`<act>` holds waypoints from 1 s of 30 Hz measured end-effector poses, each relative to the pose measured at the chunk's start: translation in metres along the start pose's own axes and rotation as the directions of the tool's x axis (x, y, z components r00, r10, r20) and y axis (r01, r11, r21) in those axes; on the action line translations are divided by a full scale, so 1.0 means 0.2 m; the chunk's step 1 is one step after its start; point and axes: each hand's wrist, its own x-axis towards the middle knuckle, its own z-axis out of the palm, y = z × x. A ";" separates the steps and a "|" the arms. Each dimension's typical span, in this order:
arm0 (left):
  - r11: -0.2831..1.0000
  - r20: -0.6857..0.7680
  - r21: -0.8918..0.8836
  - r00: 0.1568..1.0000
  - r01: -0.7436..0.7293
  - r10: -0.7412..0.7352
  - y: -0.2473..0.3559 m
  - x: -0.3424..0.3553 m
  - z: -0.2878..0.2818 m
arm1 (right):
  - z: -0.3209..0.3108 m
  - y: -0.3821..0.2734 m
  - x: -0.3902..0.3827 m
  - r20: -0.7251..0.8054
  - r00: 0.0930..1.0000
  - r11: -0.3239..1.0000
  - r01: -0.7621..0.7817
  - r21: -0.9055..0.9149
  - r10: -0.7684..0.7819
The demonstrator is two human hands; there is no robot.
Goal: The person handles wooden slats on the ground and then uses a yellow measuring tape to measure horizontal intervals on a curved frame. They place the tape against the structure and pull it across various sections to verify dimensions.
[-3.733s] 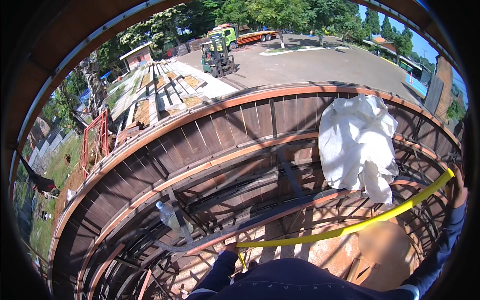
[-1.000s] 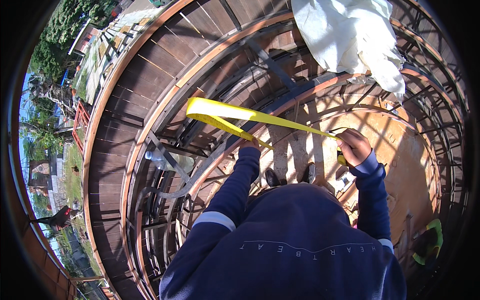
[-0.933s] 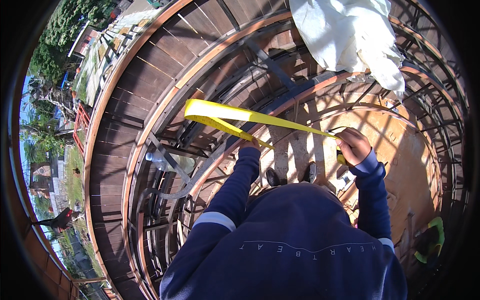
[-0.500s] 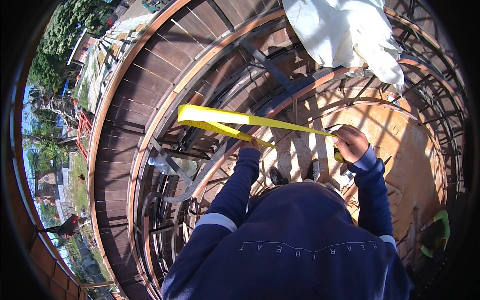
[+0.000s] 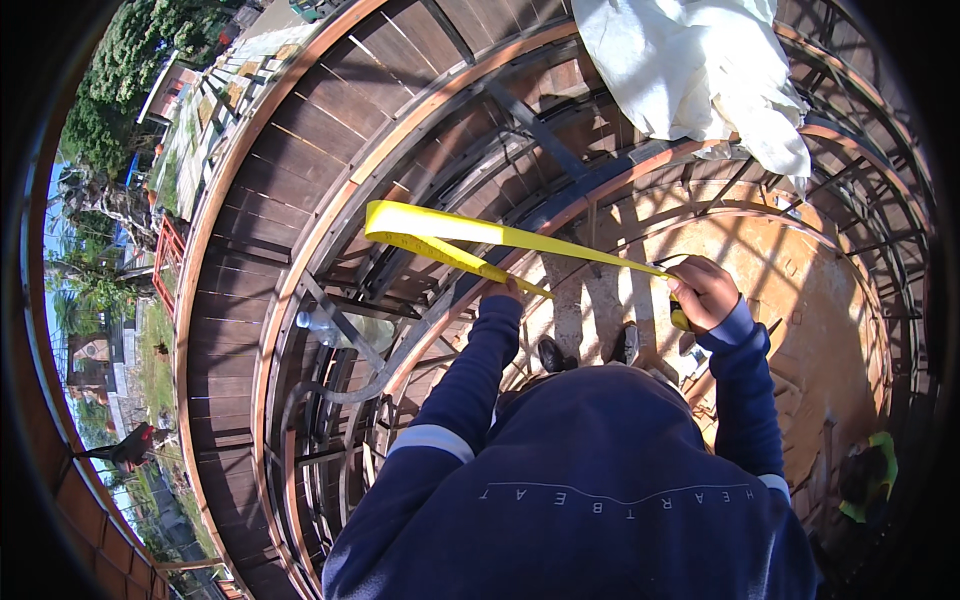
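A yellow measuring tape [image 5: 450, 228] runs out leftward in a folded loop over the inner rails and comes back under itself. My left hand [image 5: 505, 288] is closed on the tape's lower run, just above the curved rail. My right hand [image 5: 708, 292] grips the tape measure's case [image 5: 679, 316] at the tape's other end, the case mostly hidden by my fingers. Both forearms are in dark blue sleeves, and my shoes [image 5: 553, 352] show on the sunlit floor between them.
Curved tiers of wooden planks [image 5: 260, 230] on metal framing [image 5: 535, 130] surround me. A white sheet [image 5: 675, 60] drapes over the upper right tiers, and a plastic bottle [image 5: 330, 330] lies behind a left strut. A green-and-dark shape I cannot make out [image 5: 865, 475] is at lower right.
Since the oldest frame the view has tipped down, my right hand has come in from the far right, and the tape has folded into a loop. Over the last second it shifted only slightly.
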 end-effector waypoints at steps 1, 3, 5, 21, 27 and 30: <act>1.000 -0.043 -0.012 0.999 -0.021 0.021 -0.02 0.00 0.01 | 0.00 0.00 0.00 0.003 1.000 1.000 -0.004 0.009 0.004; 0.997 -0.127 -0.032 0.990 -0.069 0.065 -0.03 -0.01 0.02 | 0.01 0.01 0.00 0.006 1.000 1.000 -0.016 0.025 0.016; 0.999 -0.076 0.017 0.997 -0.028 0.029 -0.02 0.00 0.01 | 0.01 0.01 0.00 0.014 1.000 1.000 -0.022 0.022 0.021; 0.979 -0.118 0.103 0.976 -0.174 0.185 -0.12 0.06 0.09 | 0.00 -0.02 0.02 0.035 0.999 0.999 -0.041 0.032 0.040; 0.997 -0.059 0.065 0.997 -0.044 0.048 -0.07 0.05 0.07 | 0.00 -0.01 0.01 0.028 0.998 0.997 -0.058 0.041 0.057; 0.995 -0.060 0.067 0.995 -0.072 0.076 -0.08 0.05 0.07 | 0.00 -0.02 0.01 0.026 0.998 0.996 -0.066 0.055 0.065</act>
